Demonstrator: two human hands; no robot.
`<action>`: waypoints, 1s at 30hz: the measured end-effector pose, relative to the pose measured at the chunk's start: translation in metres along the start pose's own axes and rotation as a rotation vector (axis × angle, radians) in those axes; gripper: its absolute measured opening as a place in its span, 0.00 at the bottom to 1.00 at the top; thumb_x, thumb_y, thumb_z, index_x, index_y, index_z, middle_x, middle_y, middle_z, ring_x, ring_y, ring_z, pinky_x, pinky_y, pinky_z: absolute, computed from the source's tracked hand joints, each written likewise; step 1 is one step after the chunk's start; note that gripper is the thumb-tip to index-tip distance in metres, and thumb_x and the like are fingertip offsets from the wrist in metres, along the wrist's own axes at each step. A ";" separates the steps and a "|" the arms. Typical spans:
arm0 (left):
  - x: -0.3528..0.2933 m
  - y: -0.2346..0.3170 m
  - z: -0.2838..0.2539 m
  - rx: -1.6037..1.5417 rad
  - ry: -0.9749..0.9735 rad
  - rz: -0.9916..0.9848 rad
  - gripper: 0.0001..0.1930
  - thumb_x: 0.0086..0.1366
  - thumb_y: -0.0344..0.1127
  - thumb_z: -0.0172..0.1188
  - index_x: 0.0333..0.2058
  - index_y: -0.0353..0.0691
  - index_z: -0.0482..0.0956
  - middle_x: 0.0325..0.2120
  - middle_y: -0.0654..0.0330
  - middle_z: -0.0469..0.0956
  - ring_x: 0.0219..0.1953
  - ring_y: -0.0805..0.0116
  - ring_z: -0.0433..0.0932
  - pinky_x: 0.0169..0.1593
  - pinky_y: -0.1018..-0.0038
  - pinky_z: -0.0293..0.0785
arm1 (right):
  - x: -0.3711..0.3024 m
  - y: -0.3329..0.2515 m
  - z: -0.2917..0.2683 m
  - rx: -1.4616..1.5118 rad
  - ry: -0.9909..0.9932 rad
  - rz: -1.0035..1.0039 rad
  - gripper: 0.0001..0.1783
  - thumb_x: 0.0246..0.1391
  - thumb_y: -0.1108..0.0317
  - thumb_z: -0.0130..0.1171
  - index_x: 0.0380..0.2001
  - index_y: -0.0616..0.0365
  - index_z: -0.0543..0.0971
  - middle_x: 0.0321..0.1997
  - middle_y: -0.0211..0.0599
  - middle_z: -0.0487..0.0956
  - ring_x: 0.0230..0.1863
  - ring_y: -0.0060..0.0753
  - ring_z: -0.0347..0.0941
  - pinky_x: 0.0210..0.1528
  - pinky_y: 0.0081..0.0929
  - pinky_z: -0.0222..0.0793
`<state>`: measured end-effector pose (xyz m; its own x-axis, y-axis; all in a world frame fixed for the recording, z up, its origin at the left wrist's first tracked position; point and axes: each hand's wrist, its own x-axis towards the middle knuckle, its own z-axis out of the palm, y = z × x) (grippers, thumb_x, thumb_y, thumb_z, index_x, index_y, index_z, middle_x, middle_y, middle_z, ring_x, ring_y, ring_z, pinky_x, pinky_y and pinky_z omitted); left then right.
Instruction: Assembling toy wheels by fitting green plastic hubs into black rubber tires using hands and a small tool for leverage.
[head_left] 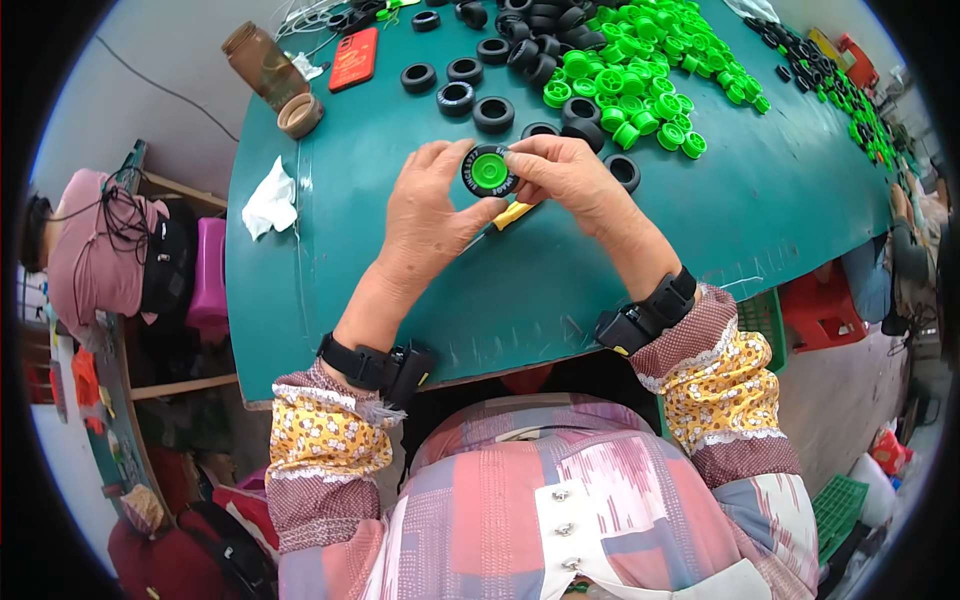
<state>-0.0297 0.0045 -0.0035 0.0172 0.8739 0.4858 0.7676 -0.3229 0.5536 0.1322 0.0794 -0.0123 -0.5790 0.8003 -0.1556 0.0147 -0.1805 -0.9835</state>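
Note:
Above the green tabletop I hold a toy wheel, a black rubber tyre (469,186) with white lettering around a bright green rim (490,171). My left hand (428,205) grips its left side, with thumb below and fingers above. The fingers of my right hand (570,180) are closed on its upper right edge. Just under the wheel, a yellow-handled tool (513,214) lies partly hidden by my hands. Loose black tyres (493,114) are scattered beyond my hands, and a heap of green rims (640,85) spreads to the far right.
To the far left stand a brown bottle (262,65) and its round lid (300,116), near a red phone (353,59). A crumpled white tissue (270,199) lies by the left edge. More tyres and rims cover the far right, where another person sits; a person in pink (105,245) is at left.

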 end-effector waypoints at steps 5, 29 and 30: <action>-0.005 0.001 -0.001 0.168 -0.011 0.071 0.27 0.40 0.33 0.66 0.43 0.36 0.71 0.33 0.55 0.70 0.36 0.62 0.71 0.39 0.72 0.69 | 0.001 0.000 0.013 -0.159 0.010 -0.135 0.17 0.49 0.63 0.56 0.34 0.68 0.75 0.26 0.32 0.75 0.23 0.18 0.69 0.26 0.16 0.67; -0.018 -0.057 -0.016 -1.592 0.155 -0.523 0.14 0.55 0.27 0.52 0.41 0.27 0.68 0.40 0.40 0.72 0.37 0.54 0.77 0.37 0.73 0.78 | -0.020 0.017 0.020 -1.247 -0.041 -0.377 0.10 0.47 0.71 0.52 0.33 0.63 0.71 0.26 0.43 0.74 0.28 0.42 0.70 0.29 0.34 0.68; -0.020 -0.055 -0.016 -1.576 0.135 -0.514 0.14 0.54 0.27 0.52 0.41 0.28 0.68 0.39 0.42 0.72 0.37 0.55 0.77 0.37 0.73 0.78 | -0.020 0.012 0.019 -1.181 -0.011 -0.287 0.10 0.47 0.70 0.52 0.34 0.63 0.70 0.25 0.42 0.74 0.24 0.39 0.71 0.27 0.32 0.68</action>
<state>-0.0831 -0.0011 -0.0328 -0.1320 0.9898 0.0534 -0.6833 -0.1299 0.7185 0.1289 0.0503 -0.0187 -0.6898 0.7199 0.0771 0.6151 0.6389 -0.4619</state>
